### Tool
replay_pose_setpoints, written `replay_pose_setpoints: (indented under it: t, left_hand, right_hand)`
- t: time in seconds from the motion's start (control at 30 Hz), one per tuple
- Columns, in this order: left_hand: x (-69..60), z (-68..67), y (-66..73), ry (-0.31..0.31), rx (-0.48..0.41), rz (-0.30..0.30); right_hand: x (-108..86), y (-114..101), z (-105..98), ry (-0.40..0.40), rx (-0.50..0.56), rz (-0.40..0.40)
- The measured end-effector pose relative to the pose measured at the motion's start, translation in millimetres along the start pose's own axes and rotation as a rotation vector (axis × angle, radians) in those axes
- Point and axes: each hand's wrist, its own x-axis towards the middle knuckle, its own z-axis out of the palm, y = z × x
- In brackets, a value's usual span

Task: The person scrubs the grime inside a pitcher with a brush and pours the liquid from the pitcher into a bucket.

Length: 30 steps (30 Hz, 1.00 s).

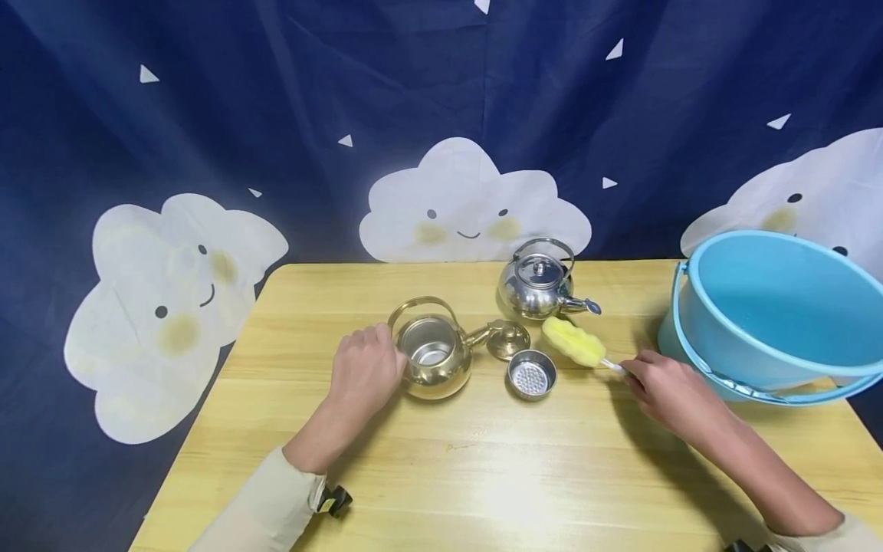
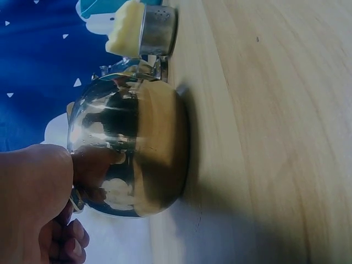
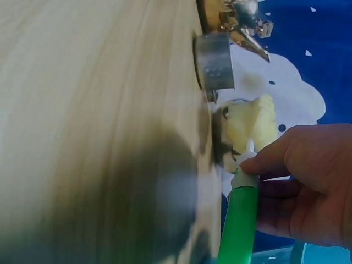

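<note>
A gold-coloured metal teapot (image 1: 436, 379) stands upright and lidless on the table. My left hand (image 1: 366, 368) grips it at its left side, where the hoop handle meets the body; curled fingers (image 2: 77, 242) show in the left wrist view. My right hand (image 1: 672, 391) holds a sponge brush by its green handle (image 3: 239, 220), thumb near the white neck. The brush's yellow sponge head (image 1: 574, 342) points left, just above the table. Between teapot and brush sit a gold lid (image 1: 508, 341) near the spout and a perforated metal strainer cup (image 1: 531, 376).
A silver teapot (image 1: 538, 287) with its lid on stands behind the sponge head, spout to the right. At the right of the wooden table (image 1: 428, 475) is a large blue bucket (image 1: 717, 337), close to my right hand. A dark blue cloud-patterned curtain (image 1: 414, 77) hangs behind.
</note>
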Motion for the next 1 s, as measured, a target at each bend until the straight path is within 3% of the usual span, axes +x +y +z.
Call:
replay_pose_setpoints:
  t: [0.4, 1.0]
  left_hand:
    - [3.0, -2.6, 1.0, 0.078, 0.004, 0.021]
    - [3.0, -2.7, 1.0, 0.061, 0.005, 0.023]
  right_hand:
    - [-4.1, 1.3, 5.0, -0.085, 0.016, 0.073]
    - [-4.2, 2.0, 5.7, -0.162, 0.056, 0.126]
